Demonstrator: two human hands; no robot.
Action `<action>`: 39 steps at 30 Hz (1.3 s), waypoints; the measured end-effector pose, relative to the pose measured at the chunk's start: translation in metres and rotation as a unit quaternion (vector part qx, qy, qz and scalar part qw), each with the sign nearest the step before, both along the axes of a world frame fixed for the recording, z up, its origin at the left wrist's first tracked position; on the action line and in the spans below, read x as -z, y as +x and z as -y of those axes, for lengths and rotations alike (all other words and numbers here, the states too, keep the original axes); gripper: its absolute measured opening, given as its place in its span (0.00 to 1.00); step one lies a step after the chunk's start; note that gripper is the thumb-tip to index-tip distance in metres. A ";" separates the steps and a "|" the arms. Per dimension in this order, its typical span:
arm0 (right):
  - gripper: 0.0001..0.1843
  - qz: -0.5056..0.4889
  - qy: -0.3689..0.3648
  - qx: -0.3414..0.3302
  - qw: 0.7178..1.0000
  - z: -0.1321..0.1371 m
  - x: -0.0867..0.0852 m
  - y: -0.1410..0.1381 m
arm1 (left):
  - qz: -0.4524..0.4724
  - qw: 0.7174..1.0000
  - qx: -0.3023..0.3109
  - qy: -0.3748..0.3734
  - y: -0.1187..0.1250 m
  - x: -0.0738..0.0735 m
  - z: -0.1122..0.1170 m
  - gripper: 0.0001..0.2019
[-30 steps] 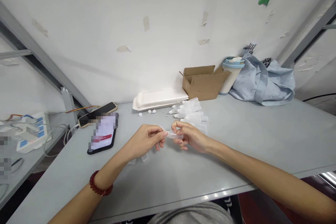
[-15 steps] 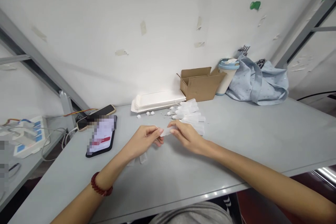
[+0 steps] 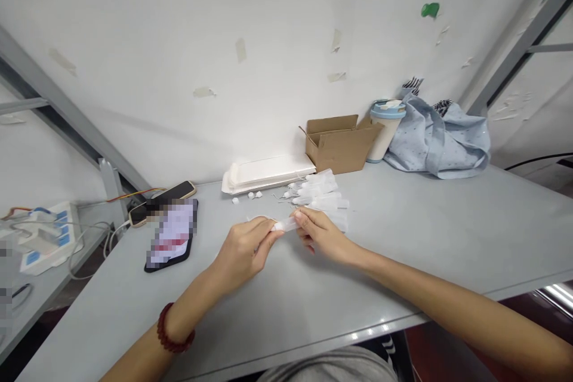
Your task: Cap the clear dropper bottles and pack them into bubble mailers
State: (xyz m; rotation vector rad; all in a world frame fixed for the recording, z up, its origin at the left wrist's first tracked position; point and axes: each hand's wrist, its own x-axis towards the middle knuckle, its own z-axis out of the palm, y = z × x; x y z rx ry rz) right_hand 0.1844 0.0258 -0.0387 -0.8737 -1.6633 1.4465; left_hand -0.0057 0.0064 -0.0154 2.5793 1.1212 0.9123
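Observation:
Between my two hands is a small translucent plastic bottle (image 3: pixel 289 224) with a white end, held lying sideways just above the table. My left hand (image 3: pixel 242 248) is closed, thumb and fingers pinching the white end. On the body's other end my right hand (image 3: pixel 320 234) is closed, with its thumb on top. A thin white strand or tip (image 3: pixel 261 216) shows behind my left fingers. Just beyond my right hand lies a pile of similar translucent bottles (image 3: pixel 320 186), several with thin needle-like tips pointing left. Some small white caps (image 3: pixel 251 195) lie to the left of the pile.
Flat white packaging (image 3: pixel 268 171) lies along the wall beside an open cardboard box (image 3: pixel 344 152). A lidded cup (image 3: pixel 384 134) and a light blue cloth bag (image 3: pixel 441 143) stand further right. Two phones (image 3: pixel 174 236) lie on the left, near a power strip (image 3: pixel 54 236).
My left hand has rolled so its back faces up, and now grips the bottle's white end. My right hand has turned around the body. The pieces below my left wrist are now hidden.

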 end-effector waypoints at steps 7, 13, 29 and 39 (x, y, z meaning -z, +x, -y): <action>0.19 0.011 0.047 0.017 0.999 0.000 -0.006 0.002 | 0.018 0.999 0.000 -0.040 0.000 -0.003 -0.002 0.10; 0.15 0.083 0.195 0.062 0.975 0.002 0.003 0.003 | 0.073 0.932 -0.015 -0.354 0.001 -0.016 -0.001 0.19; 0.22 -0.038 -0.140 0.028 0.989 0.001 -0.010 -0.002 | -0.224 0.957 -0.032 0.183 0.001 0.013 -0.005 0.14; 0.08 0.090 0.304 0.336 0.887 -0.031 -0.030 0.047 | -0.149 0.962 -0.213 0.086 -0.052 0.011 -0.050 0.11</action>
